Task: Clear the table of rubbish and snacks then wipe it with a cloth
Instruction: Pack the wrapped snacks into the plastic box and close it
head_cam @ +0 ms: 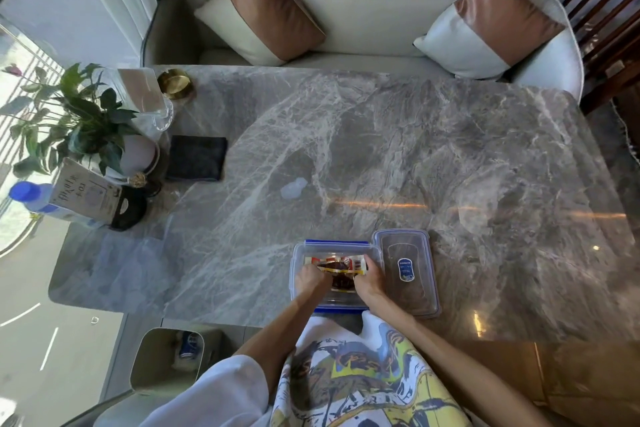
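A clear plastic box [298, 255] with blue clips stands at the near edge of the grey marble table [415, 149]. Both of my hands are inside it, holding snack packets [341, 265] with red, white and dark wrapping. My left hand [309, 279] grips their left end and my right hand [370, 277] grips their right end. The box's clear lid [408, 276] lies flat just to the right, touching the box. A folded dark cloth [196, 158] rests at the table's left. A small crumpled clear wrapper [293, 188] lies mid-table.
At the left end stand a potted plant [79, 121], a clear sign holder [143, 94], a brass ashtray [174, 83], a carton [85, 196] and a blue-capped bottle [29, 196]. A bin [169, 357] with rubbish inside sits on the floor at lower left. A sofa with two cushions lies beyond.
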A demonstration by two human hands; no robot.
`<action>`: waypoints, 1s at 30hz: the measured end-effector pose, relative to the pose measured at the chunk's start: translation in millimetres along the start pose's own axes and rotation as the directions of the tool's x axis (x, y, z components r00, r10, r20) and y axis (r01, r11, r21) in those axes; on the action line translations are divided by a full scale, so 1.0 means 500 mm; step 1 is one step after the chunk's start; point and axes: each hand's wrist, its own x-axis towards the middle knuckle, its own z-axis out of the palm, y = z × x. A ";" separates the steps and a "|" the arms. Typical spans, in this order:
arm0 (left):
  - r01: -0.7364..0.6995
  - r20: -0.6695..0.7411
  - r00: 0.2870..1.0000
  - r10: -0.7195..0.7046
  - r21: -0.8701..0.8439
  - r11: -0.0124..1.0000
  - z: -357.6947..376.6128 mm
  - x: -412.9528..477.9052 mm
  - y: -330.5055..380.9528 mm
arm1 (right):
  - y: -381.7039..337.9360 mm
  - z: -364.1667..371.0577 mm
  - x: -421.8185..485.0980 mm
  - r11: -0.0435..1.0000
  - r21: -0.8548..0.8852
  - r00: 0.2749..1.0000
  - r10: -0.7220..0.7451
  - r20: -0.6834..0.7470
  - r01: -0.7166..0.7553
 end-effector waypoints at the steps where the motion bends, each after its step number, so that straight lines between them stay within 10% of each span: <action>1: -0.015 -0.012 1.000 0.016 0.033 0.999 0.000 0.000 0.000 | 0.000 0.001 0.001 1.000 -0.010 1.000 0.002 0.009 -0.002; 12: -0.149 0.032 0.989 0.145 0.180 0.972 -0.001 0.008 -0.025 | 0.011 -0.005 0.002 0.959 -0.267 0.993 -0.067 0.100 0.091; 25: -0.286 0.062 0.955 0.291 0.458 0.842 0.005 0.034 -0.044 | 0.033 -0.009 0.004 0.401 -0.840 0.906 -0.360 0.223 0.366; 30: -0.290 0.014 0.938 0.346 0.579 0.762 0.010 0.030 -0.039 | 0.032 -0.002 0.015 0.363 -0.862 0.899 -0.386 0.207 0.354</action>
